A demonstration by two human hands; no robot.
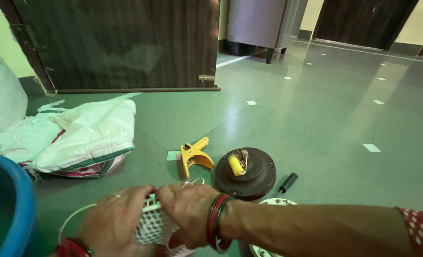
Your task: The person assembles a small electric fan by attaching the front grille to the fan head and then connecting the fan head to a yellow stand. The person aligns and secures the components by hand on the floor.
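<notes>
Low down, both hands (114,221) (190,207) curled together, clutching white mesh piece (154,227)

Green floor (325,119) bears yellow clamp (195,155), brown motor housing (247,173), folded sacks (73,138).

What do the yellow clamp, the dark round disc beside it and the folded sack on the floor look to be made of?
Yellow clamp: probably plastic, one even glossy colour.
Dark round disc: likely painted metal, with a dull brown sheen and a yellow cylinder on top.
Folded sack: seemingly woven plastic, white, creased, with coloured stripes along the edge.
</notes>
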